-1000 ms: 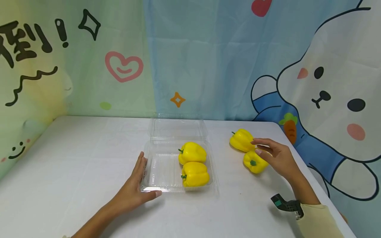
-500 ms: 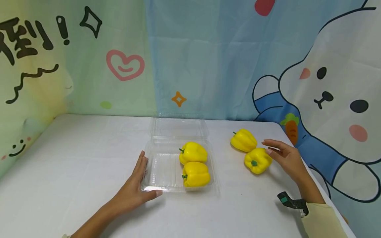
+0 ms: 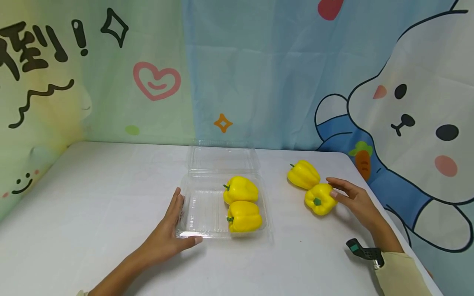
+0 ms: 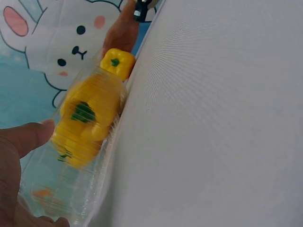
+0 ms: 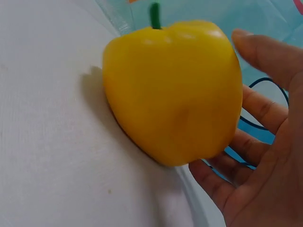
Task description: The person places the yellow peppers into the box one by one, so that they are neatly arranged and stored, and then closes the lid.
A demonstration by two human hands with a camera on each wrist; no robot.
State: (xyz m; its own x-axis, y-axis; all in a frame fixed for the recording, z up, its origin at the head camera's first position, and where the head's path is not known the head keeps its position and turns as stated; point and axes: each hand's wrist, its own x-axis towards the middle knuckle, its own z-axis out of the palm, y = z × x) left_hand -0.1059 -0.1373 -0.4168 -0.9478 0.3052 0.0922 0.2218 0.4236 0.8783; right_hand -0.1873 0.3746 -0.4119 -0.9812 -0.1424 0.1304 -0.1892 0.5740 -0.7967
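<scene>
In the head view, a clear plastic clamshell box (image 3: 201, 209) lies with its lid folded back. Two yellow bell peppers, a rear one (image 3: 240, 190) and a front one (image 3: 244, 217), sit in its right half. My left hand (image 3: 166, 234) rests along the box's left side and front corner, fingers straight, thumb at the front edge. Right of the box, two more yellow bell peppers touch on the table: a farther one (image 3: 303, 174) and a nearer one (image 3: 319, 200). My right hand (image 3: 353, 203) is at the nearer pepper's right side, fingers loosely bent behind it, thumb beside it.
The white-covered table (image 3: 107, 197) runs back to a printed cloth backdrop (image 3: 255, 82). The table's right edge passes close beside my right hand. A black device (image 3: 364, 250) is worn on my right wrist. The open lid (image 3: 224, 158) lies toward the backdrop.
My right hand drew back to the right from the two loose peppers, then lowered slightly toward the nearer one. My left hand and the box have stayed in place.
</scene>
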